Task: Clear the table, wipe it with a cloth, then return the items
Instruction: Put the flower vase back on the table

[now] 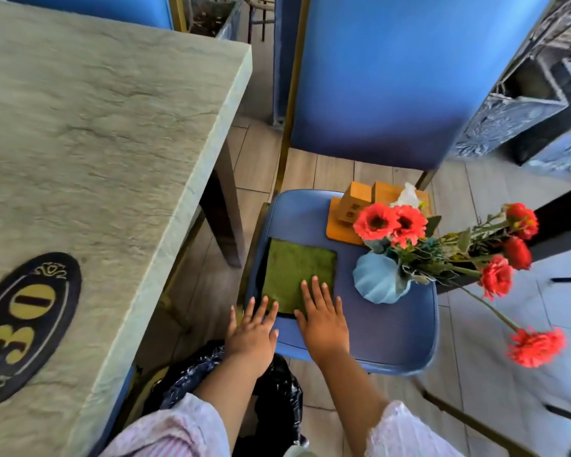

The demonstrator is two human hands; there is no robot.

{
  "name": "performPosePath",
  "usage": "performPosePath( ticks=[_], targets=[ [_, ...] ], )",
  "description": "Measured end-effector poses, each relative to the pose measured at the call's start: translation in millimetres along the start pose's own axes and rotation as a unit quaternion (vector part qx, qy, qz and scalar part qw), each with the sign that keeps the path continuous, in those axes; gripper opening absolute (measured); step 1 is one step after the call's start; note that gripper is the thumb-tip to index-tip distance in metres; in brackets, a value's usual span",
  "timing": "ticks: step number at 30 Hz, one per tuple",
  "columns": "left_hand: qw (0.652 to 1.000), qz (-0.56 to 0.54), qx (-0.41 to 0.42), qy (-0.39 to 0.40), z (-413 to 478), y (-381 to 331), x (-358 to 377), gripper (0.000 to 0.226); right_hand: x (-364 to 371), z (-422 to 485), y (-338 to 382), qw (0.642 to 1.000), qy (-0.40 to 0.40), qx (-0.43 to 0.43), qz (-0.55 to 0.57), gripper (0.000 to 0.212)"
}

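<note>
The grey stone-look counter fills the left side, its top bare apart from a dark oval plate with the gold number 30 near the front edge. To its right stands a blue chair back in a gold frame, on a pale tiled floor.

In front of it is a blue chair seat, which carries the things. On the seat's right side sits a light blue shell-shaped vase of red flowers; the stems lean out to the right, past the seat's edge. The green cloth lies flat and square on the left half of the seat, over a dark layer that shows along its left and near edges. At the far side of the seat is a wooden holder with upright blocks and a white tissue, partly behind the blooms.

Both hands reach down from pale sleeves, flat with fingers straight and spread, gripping nothing. The right hand rests its fingers on the cloth's near right part. The left hand touches the cloth's near left corner with its fingertips. A crumpled black bag lies below the forearms.
</note>
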State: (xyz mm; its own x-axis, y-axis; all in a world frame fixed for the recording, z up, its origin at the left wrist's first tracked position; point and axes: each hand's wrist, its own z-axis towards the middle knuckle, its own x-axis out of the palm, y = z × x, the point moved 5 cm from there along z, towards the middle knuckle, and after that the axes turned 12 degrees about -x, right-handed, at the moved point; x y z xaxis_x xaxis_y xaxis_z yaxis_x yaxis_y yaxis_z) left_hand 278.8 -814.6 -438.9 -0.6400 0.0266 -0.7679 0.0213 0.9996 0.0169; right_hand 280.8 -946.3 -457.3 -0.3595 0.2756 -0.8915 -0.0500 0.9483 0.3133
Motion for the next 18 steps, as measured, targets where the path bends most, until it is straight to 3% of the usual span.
performPosePath(
  ticks=[4, 7, 9, 12, 15, 18],
  targets=[
    [1.000, 0.016, -0.003, 0.017, 6, -3, -8, 0.053, -7, 7, -7, 1.000, 0.000, -0.009, 0.023, 0.059],
    [1.000, 0.016, -0.004, 0.025, 2, -7, -16, 0.055, -17, -1, -7, 0.987, -0.051, 0.000, 0.149, 0.049],
    [1.000, -0.017, -0.004, 0.009, -3, -13, -24, 0.055, -26, -16, -14, 0.947, -0.159, 0.048, 0.276, 0.032],
    [0.996, -0.079, 0.014, -0.024, -15, -28, -36, 0.053, -44, -53, -31, 0.844, -0.350, 0.174, 0.366, 0.006],
    [0.991, -0.111, 0.051, -0.055, -24, -44, -46, 0.054, -59, -77, -56, 0.775, -0.467, 0.248, 0.347, 0.023],
    [0.984, -0.138, 0.083, -0.074, -27, -61, -53, 0.055, -69, -77, -83, 0.764, -0.478, 0.275, 0.334, 0.065]
  ],
)
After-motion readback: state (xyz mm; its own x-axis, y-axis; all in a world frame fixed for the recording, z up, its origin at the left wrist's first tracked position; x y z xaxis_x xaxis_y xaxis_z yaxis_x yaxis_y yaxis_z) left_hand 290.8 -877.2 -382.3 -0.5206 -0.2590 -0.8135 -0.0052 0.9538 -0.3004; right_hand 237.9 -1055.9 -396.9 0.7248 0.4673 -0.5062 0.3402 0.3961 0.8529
